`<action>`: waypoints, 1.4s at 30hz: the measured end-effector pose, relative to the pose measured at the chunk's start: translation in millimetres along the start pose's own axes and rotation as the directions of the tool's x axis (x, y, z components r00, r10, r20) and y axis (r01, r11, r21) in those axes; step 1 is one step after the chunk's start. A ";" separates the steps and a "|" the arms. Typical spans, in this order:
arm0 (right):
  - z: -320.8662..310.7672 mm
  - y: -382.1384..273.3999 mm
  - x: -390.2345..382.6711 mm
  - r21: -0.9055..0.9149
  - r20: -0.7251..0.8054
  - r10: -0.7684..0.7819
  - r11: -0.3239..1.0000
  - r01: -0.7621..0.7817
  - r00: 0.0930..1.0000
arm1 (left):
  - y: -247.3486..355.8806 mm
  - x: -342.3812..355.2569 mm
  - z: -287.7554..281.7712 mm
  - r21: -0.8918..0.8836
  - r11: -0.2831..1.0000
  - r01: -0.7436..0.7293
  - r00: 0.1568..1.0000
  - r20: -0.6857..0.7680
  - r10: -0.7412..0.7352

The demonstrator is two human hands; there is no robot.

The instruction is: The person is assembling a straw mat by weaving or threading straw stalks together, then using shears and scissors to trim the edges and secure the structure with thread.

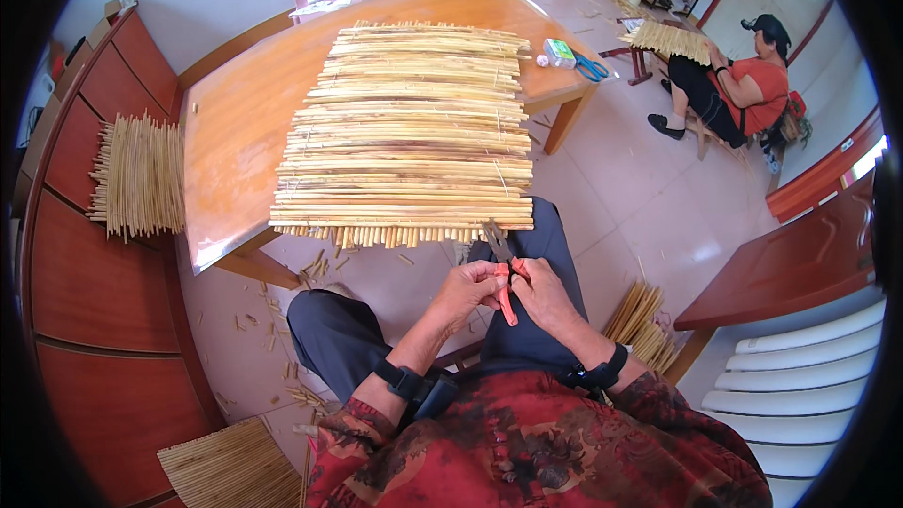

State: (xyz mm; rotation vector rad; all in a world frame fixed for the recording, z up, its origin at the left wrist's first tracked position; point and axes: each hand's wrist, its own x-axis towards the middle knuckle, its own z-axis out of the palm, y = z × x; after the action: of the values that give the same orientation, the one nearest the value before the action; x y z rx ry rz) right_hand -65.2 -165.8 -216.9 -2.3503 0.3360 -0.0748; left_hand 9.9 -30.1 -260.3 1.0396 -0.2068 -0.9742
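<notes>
A pair of pliers (499,244) with red-orange handles is held between my two hands above my lap. My left hand (467,285) is closed, its fingertips pinching the handle from the left. From the other side my right hand (546,293) grips the handles. The jaws point away from me and look slightly parted, just by the near right edge of a mat of straw-coloured stalks (404,136). This mat lies on the wooden table (230,146), its rows tied with thin thread and its near edge overhanging. Whether the jaws touch a stalk or thread is unclear.
Blue-handled scissors (590,67) and a small green-and-white box (559,54) sit at the table's far right corner. Stalk bundles (640,320) lean at my right. Offcuts (306,395) litter the floor. Another person (752,85) sits at the far right with a similar mat.
</notes>
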 end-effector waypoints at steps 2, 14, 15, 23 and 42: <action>-3.7 -11.5 -1.2 -0.001 0.083 0.149 0.989 -0.150 0.985 | 0.6 0.0 -0.5 -0.008 1.000 0.005 1.000 0.011 -0.005; 13.2 -7.2 -3.1 -0.239 0.006 0.064 0.969 -0.060 0.998 | -4.6 8.7 -2.8 0.340 0.939 -0.054 0.999 0.020 0.051; 14.4 -5.4 -2.1 -0.239 0.007 0.065 0.969 -0.062 0.998 | -4.6 10.1 -3.2 0.476 0.875 -0.088 0.996 0.032 0.083; 15.5 -8.7 -0.6 -0.303 -0.066 0.063 0.950 -0.080 0.996 | 4.2 6.1 -17.1 0.028 0.998 0.055 0.992 -0.119 -0.052; 0.1 -13.2 5.0 -0.264 -0.178 -0.065 0.965 0.016 0.982 | 7.2 48.5 1.5 -0.244 0.884 -0.399 0.741 -0.653 0.154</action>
State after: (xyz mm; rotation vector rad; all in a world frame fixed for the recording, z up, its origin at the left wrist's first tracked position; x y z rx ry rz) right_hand -57.4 -158.0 -208.1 -2.6194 0.4090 -0.2875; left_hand 41.6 -66.9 -267.4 0.8883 0.3559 -0.3269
